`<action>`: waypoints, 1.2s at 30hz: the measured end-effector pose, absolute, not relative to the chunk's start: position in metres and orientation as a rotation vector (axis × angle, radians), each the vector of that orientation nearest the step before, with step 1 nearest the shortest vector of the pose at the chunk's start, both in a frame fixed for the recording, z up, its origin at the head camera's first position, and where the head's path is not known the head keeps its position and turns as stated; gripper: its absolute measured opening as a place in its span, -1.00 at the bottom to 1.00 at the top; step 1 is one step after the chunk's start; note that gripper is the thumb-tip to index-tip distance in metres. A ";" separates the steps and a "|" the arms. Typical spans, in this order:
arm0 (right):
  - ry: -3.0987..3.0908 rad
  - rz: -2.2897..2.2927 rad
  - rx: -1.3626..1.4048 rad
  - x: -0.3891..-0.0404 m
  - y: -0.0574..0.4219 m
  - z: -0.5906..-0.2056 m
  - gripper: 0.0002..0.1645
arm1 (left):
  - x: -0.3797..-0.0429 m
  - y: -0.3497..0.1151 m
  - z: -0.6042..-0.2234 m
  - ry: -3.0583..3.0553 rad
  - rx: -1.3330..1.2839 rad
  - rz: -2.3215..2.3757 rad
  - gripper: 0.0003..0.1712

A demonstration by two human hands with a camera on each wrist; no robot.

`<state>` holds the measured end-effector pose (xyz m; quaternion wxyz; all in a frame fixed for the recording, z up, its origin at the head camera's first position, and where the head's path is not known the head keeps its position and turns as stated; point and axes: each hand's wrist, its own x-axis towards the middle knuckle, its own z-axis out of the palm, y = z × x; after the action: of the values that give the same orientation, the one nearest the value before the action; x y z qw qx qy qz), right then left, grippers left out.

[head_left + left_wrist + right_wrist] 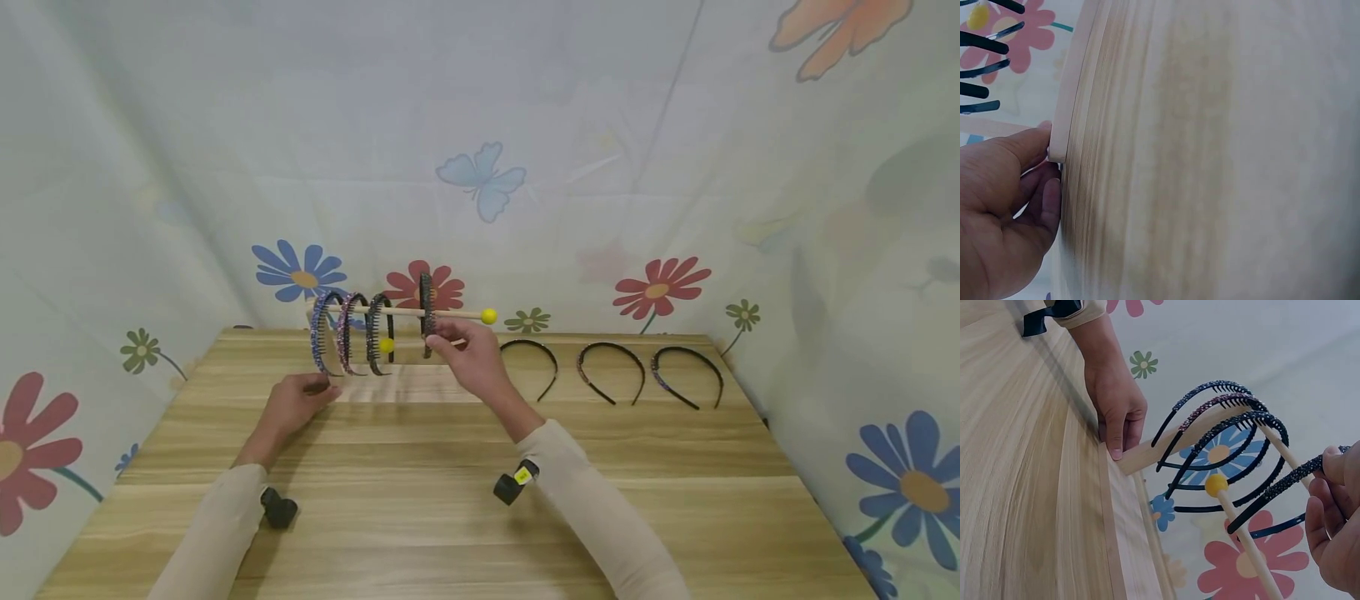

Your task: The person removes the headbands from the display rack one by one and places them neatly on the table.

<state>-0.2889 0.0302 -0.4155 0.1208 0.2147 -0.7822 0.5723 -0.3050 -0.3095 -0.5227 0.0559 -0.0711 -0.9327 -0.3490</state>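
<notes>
A wooden rack has a rod [405, 312] tipped with a yellow ball [489, 316], and a lower rod ending in another yellow ball [1216, 485]. Three toothed, glittery headbands hang at the rod's left part: blue [317, 333], pink-red [344, 333] and black [372, 333]. My right hand [476, 360] pinches a dark glittery headband [427, 296] between thumb and fingers; it loops around the rod, apart from the others. Low at the rack's left end, my left hand [295, 408] grips the corner of its wooden base [1060, 134] with thumb and fingers.
On the table [420, 500], to the right, lie three more headbands: a black one [553, 360], a pinkish one [587, 379] and a bluish one [663, 381]. Flower-printed cloth [675, 208] stands behind and at both sides of the table.
</notes>
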 end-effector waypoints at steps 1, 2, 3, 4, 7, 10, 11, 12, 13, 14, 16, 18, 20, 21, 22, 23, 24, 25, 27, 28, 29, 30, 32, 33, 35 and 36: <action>-2.284 1.663 0.626 -0.288 0.031 -0.415 -0.72 | -0.305 -0.310 -0.523 -2.830 -0.220 -1.058 -0.60; -2.286 1.653 0.622 -0.288 0.033 -0.414 -0.72 | -0.305 -0.310 -0.523 -2.829 -0.219 -1.057 -0.60; -2.289 1.641 0.618 -0.288 0.034 -0.414 -0.72 | -0.305 -0.310 -0.523 -2.828 -0.219 -1.057 -0.60; -2.291 1.628 0.614 -0.288 0.035 -0.413 -0.72 | -0.305 -0.309 -0.523 -2.829 -0.217 -1.059 -0.60; -2.280 1.619 0.610 -0.287 0.039 -0.410 -0.74 | -0.305 -0.309 -0.524 -2.834 -0.208 -1.058 -0.60; -2.261 1.626 0.610 -0.286 0.043 -0.408 -0.75 | -0.304 -0.309 -0.524 -2.836 -0.204 -1.054 -0.60; -2.254 1.634 0.612 -0.285 0.045 -0.406 -0.76 | -0.304 -0.309 -0.524 -2.836 -0.205 -1.050 -0.61; -2.251 1.636 0.612 -0.284 0.046 -0.406 -0.75 | -0.304 -0.309 -0.523 -2.837 -0.212 -1.044 -0.62; -2.248 1.641 0.613 -0.284 0.048 -0.405 -0.75 | -0.304 -0.309 -0.524 -2.836 -0.207 -1.042 -0.62; -2.247 1.643 0.614 -0.284 0.050 -0.404 -0.75 | -0.304 -0.309 -0.524 -2.838 -0.207 -1.044 -0.61; -2.241 1.647 0.614 -0.283 0.053 -0.402 -0.73 | -0.304 -0.309 -0.524 -2.840 -0.209 -1.044 -0.60; -2.238 1.640 0.611 -0.283 0.057 -0.400 -0.73 | -0.305 -0.309 -0.524 -2.842 -0.208 -1.046 -0.59; -2.228 1.633 0.607 -0.282 0.061 -0.398 -0.72 | -0.305 -0.310 -0.524 -2.843 -0.203 -1.059 -0.58; -2.222 1.631 0.605 -0.282 0.063 -0.398 -0.72 | -0.305 -0.310 -0.525 -2.845 -0.201 -1.060 -0.58; -2.220 1.627 0.598 -0.282 0.064 -0.398 -0.72 | -0.305 -0.310 -0.524 -2.847 -0.202 -1.063 -0.57; -2.215 1.625 0.594 -0.282 0.067 -0.397 -0.72 | -0.305 -0.310 -0.525 -2.849 -0.193 -1.069 -0.57; -2.210 1.624 0.593 -0.282 0.068 -0.397 -0.72 | -0.305 -0.310 -0.525 -2.851 -0.193 -1.071 -0.56; -2.209 1.624 0.590 -0.282 0.070 -0.396 -0.72 | -0.305 -0.310 -0.525 -2.852 -0.191 -1.074 -0.56; -2.219 1.622 0.575 -0.282 0.074 -0.395 -0.72 | -0.305 -0.310 -0.525 -2.855 -0.188 -1.076 -0.55; -2.230 1.616 0.565 -0.281 0.076 -0.394 -0.71 | -0.305 -0.310 -0.525 -2.854 -0.186 -1.079 -0.54; -2.238 1.614 0.560 -0.280 0.078 -0.393 -0.71 | -0.305 -0.310 -0.525 -2.853 -0.189 -1.079 -0.54; -2.250 1.612 0.549 -0.280 0.080 -0.392 -0.70 | -0.305 -0.310 -0.524 -2.852 -0.191 -1.079 -0.54; -2.264 1.606 0.529 -0.277 0.084 -0.390 -0.69 | -0.305 -0.309 -0.524 -2.851 -0.187 -1.080 -0.55; -2.265 1.602 0.523 -0.276 0.086 -0.389 -0.69 | -0.304 -0.309 -0.523 -2.851 -0.190 -1.079 -0.55; -2.262 1.592 0.519 -0.275 0.090 -0.388 -0.68 | -0.304 -0.309 -0.522 -2.852 -0.196 -1.068 -0.55; -2.259 1.586 0.520 -0.275 0.092 -0.388 -0.68 | -0.304 -0.309 -0.522 -2.852 -0.196 -1.068 -0.56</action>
<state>-0.2746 0.0918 -0.3876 0.1658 0.1827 -0.7932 0.5567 -0.3036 -0.3086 -0.5216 0.0449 -0.0643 -0.9336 -0.3495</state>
